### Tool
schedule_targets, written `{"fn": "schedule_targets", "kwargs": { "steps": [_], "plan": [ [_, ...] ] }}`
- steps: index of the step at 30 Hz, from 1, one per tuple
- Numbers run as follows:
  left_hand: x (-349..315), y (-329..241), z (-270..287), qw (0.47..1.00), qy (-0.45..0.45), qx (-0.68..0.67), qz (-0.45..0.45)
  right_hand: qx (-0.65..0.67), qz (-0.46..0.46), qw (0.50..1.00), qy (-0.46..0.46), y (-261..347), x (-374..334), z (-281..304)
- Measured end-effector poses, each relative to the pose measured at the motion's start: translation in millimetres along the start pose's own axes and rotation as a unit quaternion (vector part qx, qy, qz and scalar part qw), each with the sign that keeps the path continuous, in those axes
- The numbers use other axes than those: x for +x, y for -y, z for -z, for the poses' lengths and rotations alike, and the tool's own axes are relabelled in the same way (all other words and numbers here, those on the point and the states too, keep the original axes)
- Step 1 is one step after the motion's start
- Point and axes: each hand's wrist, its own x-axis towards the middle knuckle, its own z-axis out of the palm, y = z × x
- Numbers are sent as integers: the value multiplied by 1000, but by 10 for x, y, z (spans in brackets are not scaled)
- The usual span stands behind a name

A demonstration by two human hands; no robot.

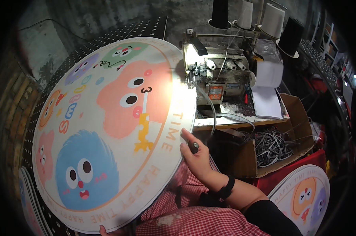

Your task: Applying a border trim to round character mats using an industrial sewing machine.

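Observation:
A large round mat [126,165] printed with cartoon creatures lies in front of me, tilted. Its right edge reaches the lit head of an overlock sewing machine [225,74]. My right hand [197,157] is at the mat's right rim, below the machine, thumb and forefinger against the edge. A small dark tool with a metal-looking end [194,147] is tucked in that closed hand; its kind is unclear. At the mat's near edge, a fingertip of my left hand [104,231] shows over the rim. The rest of that hand is hidden under the mat or out of frame.
Black and white thread cones [272,20] stand above the machine. Grey trimming strip [233,115] hangs by it. A cardboard box [298,122] of tangled strips [272,147] sits to the right. More round mats [303,196] are at lower right and far left. A perforated black surface [146,29] lies behind.

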Motion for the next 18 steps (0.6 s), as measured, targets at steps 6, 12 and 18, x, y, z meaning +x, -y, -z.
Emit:
{"fn": "schedule_targets", "kwargs": {
  "steps": [6,12,18],
  "plan": [
    [7,98,157,998,19,30,56,-76,63,993,64,-104,-183,3],
    [-5,-6,35,1000,6,-6,-14,-21,-20,999,41,1,-144,-10],
    [-102,9,-157,1000,-6,20,1,-25,-20,997,73,26,-151,-4]
  ]
}}
